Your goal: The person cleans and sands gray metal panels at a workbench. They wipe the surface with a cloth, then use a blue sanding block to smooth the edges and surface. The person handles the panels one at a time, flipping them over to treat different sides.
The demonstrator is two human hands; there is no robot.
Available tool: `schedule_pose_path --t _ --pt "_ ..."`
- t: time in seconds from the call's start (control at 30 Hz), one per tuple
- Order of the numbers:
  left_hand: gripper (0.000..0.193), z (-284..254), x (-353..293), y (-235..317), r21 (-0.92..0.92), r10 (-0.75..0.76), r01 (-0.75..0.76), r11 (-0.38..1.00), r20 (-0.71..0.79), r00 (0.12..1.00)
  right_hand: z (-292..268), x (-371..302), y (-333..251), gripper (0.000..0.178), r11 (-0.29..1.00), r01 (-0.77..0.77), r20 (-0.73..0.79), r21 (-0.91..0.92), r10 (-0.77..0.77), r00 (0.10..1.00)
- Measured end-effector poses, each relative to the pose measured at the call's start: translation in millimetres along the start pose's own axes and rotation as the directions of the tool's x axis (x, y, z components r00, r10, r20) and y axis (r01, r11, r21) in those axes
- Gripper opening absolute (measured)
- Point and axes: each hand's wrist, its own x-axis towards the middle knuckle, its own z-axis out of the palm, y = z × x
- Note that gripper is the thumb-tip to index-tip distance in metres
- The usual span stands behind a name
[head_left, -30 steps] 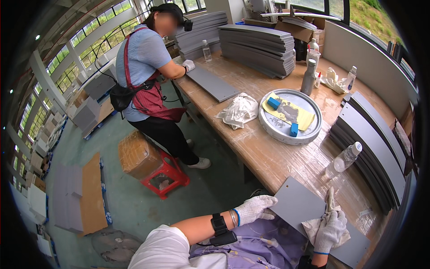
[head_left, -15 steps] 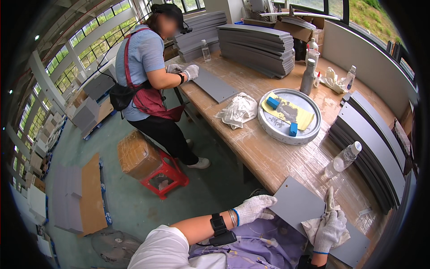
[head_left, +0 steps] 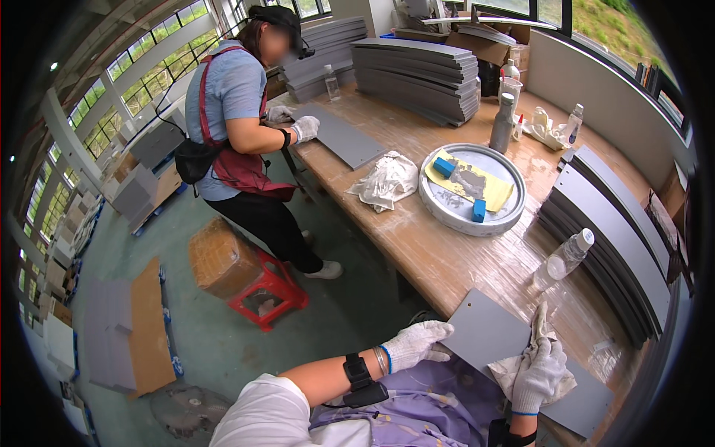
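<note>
A flat grey panel (head_left: pixel 488 325) with small holes near its ends lies along the near table edge, in front of my body. My gloved left hand (head_left: pixel 417 347) holds its left edge, with fingers and thumb at the rim. On the panel's middle, my gloved right hand (head_left: pixel 541 376) is closed over a crumpled white cloth (head_left: pixel 509 370), pressing it against the surface. Part of the cloth sticks out beyond my fingers, and the hand hides the panel beneath. Just beyond the panel stands a clear bottle with a white cap (head_left: pixel 564 259).
A round grey lid (head_left: pixel 472 226) carries blue blocks and a yellow sheet with grey paste. Beside it lie a white rag (head_left: pixel 386 181) and a grey bottle (head_left: pixel 503 124). Stacked panels (head_left: pixel 618 246) stand right. Across the table, a co-worker (head_left: pixel 237 97) handles another grey panel (head_left: pixel 339 140).
The view has shifted slightly. My right hand stays on the cloth over the panel, and my left hand stays at the panel's edge. The co-worker's hands have moved a little apart on their panel.
</note>
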Motion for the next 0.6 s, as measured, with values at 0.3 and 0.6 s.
schedule_pose_path --t 0.3,0.6 --pt "0.019 10.7 -1.8 7.7 0.121 0.109 -0.115 0.986 0.052 0.993 11.6 -7.8 -103.5 0.053 0.859 0.480 0.112 0.178 -0.502 0.857" --pt "0.011 29.4 -5.0 17.0 0.144 0.082 -0.071 0.987 -0.069 0.994 -38.8 -45.3 173.8 0.040 0.921 -0.284 -0.062 -0.266 0.278 0.959"
